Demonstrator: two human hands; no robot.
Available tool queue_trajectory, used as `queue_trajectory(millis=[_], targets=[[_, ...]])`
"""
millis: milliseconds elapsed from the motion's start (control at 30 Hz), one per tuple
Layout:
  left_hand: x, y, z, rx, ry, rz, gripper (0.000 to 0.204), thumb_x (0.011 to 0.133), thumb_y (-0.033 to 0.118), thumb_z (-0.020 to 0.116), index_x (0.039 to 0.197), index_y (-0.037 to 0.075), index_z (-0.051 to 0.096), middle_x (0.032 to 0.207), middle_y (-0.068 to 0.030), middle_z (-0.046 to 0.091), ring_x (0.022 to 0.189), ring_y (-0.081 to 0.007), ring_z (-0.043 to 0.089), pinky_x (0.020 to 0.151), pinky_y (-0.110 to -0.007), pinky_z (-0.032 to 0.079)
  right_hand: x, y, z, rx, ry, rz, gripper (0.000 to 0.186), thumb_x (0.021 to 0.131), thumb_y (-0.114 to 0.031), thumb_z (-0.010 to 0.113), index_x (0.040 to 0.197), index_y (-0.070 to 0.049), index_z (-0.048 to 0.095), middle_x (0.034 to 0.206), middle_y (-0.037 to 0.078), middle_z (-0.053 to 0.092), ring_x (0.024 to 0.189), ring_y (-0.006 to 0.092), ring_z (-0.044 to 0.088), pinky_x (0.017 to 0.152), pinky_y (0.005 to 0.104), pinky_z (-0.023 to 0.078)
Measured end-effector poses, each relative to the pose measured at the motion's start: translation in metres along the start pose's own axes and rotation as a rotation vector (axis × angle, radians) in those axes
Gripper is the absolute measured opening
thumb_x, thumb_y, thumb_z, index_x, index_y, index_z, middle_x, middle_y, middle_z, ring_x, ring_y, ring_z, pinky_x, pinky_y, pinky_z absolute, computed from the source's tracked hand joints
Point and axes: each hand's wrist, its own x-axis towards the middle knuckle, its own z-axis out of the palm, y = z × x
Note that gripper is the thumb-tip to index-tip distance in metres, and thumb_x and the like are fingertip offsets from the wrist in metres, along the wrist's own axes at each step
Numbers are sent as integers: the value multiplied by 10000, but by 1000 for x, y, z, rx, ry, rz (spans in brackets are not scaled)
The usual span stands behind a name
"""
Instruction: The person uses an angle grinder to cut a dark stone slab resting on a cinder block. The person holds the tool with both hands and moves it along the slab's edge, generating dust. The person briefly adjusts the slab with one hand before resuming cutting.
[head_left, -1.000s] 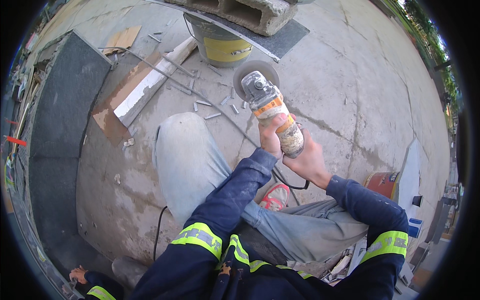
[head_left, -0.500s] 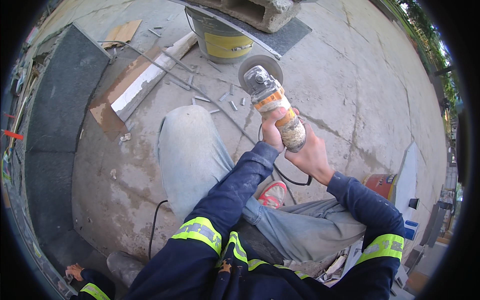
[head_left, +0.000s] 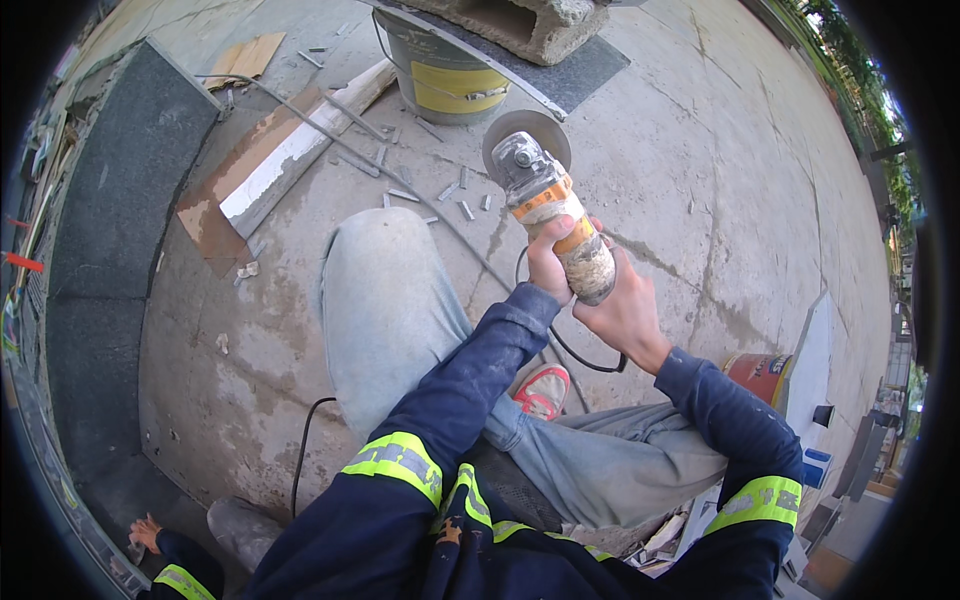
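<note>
An angle grinder point(head_left: 548, 196), orange and grey and coated in pale dust, is held up in front of me. Its round cutting disc point(head_left: 556, 138) points away, toward the bucket. My left hand point(head_left: 547, 262) is closed around the middle of the body, thumb on top. From the other side, my right hand point(head_left: 630, 312) wraps the rear of the body; some of its fingers are hidden behind the tool. A black cord point(head_left: 590, 364) hangs below it. Past the disc, a dark stone slab point(head_left: 590, 75) lies on a grey bucket with a yellow band point(head_left: 455, 88).
A concrete block point(head_left: 540, 30) weighs on the slab. Small offcuts point(head_left: 466, 210), a cardboard-and-white strip point(head_left: 275, 180) and a long cable point(head_left: 440, 215) lie on the concrete floor. Dark slabs point(head_left: 110, 220) line the left; a co-worker's hand point(head_left: 146, 533) rests there. A red bucket point(head_left: 760, 376) stands right.
The grinder and both hands sit slightly farther right in view, with the grip unchanged. The co-worker's hand has shifted slightly.
</note>
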Motion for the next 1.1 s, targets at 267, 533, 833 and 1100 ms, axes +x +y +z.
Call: queue_trajectory(millis=[267, 533, 833, 1100], targets=[[-2, 4, 5, -17, -41, 33, 456, 717, 326, 660, 1051, 62, 498, 885, -132, 583, 731, -267, 622, 687, -399, 544, 2, -3, -2, -30, -15, 21, 554, 625, -160, 711, 1109, 10, 501, 844, 228, 655, 810, 414, 651, 712, 435, 527], [3, 1, 5, -27, -63, 21, 448, 716, 338, 657, 1026, 57, 497, 872, -129, 575, 740, -264, 619, 691, -396, 539, 4, 4, 0, -53, 39, -60, 592, 613, -157, 718, 1123, 13, 470, 764, 222, 647, 724, 415, 648, 646, 454, 524], [9, -1, -1, -18, -98, 22, 487, 699, 380, 654, 1039, 62, 510, 897, -133, 581, 792, -293, 614, 734, -419, 530, 6, 1, -2, -58, 29, -14, 628, 619, -143, 708, 1188, 10, 490, 854, 222, 654, 801, 406, 652, 701, 430, 527], [9, -1, 1, -33, -61, 24, 474, 700, 362, 656, 1029, 60, 499, 882, -131, 576, 765, -285, 613, 711, -413, 532, 8, 6, 1, -62, 61, -86, 606, 613, -160, 729, 1130, 28, 475, 776, 225, 649, 730, 408, 653, 651, 446, 525]])
